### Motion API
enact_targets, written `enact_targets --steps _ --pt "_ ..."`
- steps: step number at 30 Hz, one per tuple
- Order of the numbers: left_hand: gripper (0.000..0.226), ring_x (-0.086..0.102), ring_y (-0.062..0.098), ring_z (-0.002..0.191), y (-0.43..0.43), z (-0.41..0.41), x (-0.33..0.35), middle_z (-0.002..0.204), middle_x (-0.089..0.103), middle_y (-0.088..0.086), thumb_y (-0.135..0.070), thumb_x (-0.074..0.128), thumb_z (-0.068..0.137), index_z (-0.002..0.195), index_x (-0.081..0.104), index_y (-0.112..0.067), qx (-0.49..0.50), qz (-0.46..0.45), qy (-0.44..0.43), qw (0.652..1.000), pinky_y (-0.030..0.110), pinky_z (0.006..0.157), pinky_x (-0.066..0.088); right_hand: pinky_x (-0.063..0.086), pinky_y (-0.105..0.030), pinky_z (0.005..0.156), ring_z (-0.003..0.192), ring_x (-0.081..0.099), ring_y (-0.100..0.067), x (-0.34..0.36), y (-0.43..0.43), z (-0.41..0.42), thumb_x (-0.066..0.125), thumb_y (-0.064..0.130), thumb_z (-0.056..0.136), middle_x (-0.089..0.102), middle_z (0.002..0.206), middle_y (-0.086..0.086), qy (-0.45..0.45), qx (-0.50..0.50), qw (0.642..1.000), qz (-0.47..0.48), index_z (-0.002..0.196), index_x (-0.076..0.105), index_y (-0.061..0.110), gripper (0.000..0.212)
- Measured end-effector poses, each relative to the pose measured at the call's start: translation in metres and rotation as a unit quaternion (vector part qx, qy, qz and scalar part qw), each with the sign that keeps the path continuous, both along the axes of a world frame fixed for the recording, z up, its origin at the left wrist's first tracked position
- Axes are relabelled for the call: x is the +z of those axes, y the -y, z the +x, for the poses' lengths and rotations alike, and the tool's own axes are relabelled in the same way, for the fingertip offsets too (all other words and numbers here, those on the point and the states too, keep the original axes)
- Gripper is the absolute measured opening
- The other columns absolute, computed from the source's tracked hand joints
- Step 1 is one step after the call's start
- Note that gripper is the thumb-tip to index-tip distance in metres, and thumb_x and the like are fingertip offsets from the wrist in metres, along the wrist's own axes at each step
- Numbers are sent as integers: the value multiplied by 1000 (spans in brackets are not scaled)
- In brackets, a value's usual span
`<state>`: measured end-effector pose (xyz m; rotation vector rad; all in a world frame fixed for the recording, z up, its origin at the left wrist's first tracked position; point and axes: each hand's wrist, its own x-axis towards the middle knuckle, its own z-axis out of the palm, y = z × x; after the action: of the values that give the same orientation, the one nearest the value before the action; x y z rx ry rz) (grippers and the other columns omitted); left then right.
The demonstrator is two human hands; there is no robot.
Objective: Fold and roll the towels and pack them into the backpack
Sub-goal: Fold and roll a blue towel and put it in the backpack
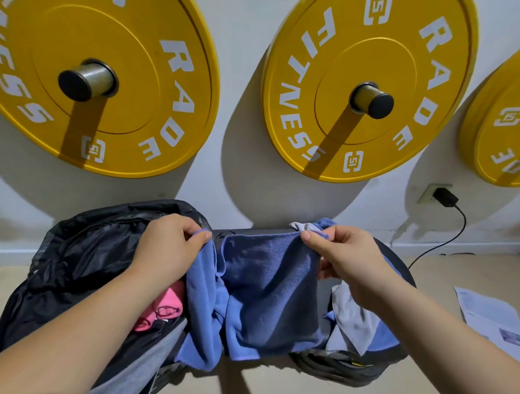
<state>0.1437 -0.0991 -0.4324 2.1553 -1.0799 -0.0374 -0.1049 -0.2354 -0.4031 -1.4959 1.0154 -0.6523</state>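
Black backpack [78,256] lies open at eight o'clock, its flap thrown back, with pink rolls [165,309] tucked in its mouth. At the centre hangs the blue towel [271,297], held up by its top edge. The left hand [165,246] pinches the towel's ten o'clock corner between thumb and curled fingers; the right hand [346,255] pinches the two o'clock corner likewise. At four o'clock, under the right wrist, lies a grey towel [354,322].
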Motion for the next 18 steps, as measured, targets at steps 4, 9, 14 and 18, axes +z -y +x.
enact_targets --steps 4,9,14,18 --pt "28 43 8 47 6 -37 9 52 56 -7 -31 74 87 70 68 -10 -26 -40 -150 988 16 47 35 55 -31 50 49 55 -18 3 -14 10 81 17 85 58 61 -11 18 1 1000 10 75 57 8 28" --pt "20 45 6 49 13 -81 4 55 58 -6 -25 73 90 78 70 -10 -106 -48 -272 955 17 50 38 61 -37 65 61 66 -17 -9 -31 25 67 14 96 70 68 -10 34 77 996 34 90 70 -5 20" --pt "18 52 -8 50 17 -90 2 57 65 -19 -12 62 97 88 78 -14 -113 -60 -297 946 6 52 38 60 -41 72 64 63 -20 -16 -30 31 68 16 95 71 68 -13 3 71 997 6 80 75 8 18" --pt "16 61 -10 59 17 -90 5 67 72 -19 -13 65 96 92 80 -16 -90 -95 -307 943 6 58 43 63 -39 70 64 67 -21 -14 -28 28 73 14 90 73 72 -16 4 68 997 30 84 75 2 13"
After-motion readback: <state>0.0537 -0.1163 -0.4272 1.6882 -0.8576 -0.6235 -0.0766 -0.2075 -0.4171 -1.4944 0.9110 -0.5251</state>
